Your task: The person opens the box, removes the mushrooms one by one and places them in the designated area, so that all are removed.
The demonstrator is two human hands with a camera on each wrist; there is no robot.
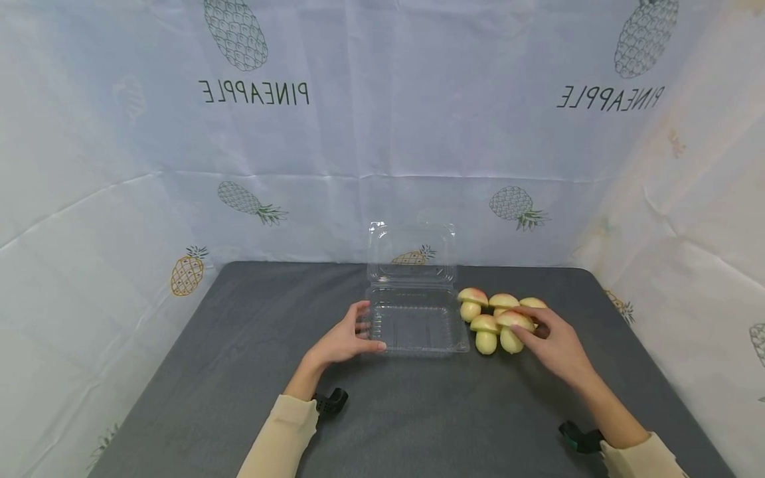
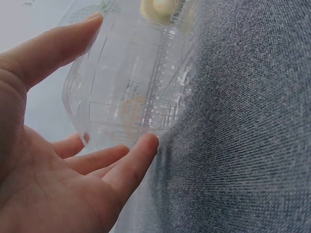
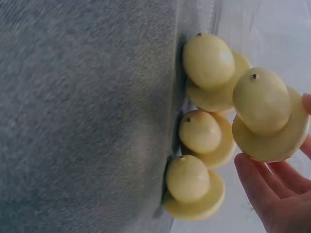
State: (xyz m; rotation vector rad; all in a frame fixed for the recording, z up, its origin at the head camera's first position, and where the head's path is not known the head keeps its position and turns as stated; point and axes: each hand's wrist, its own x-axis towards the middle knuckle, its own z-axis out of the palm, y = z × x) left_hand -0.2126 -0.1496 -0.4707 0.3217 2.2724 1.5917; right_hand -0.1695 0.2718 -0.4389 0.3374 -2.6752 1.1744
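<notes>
A clear plastic clamshell box (image 1: 418,330) rests on the dark grey cloth, its lid (image 1: 412,232) raised at the back. My left hand (image 1: 343,338) lies at the box's left end, thumb along the near corner and the other fingers spread by the side; the left wrist view shows the thumb tip at the rim (image 2: 83,73). With thumb and fingertips, my right hand (image 1: 558,345) pinches a pale yellow, mushroom-shaped piece (image 3: 262,104) with a reddish cap. It appears higher off the cloth than several similar mushroom-shaped pieces (image 1: 486,333) grouped right beside the box.
The dark table (image 1: 287,292) extends around the box on all sides. White curtains (image 1: 382,133) printed with pineapples hang behind it and on both sides. Each wrist wears a small black device (image 1: 331,401).
</notes>
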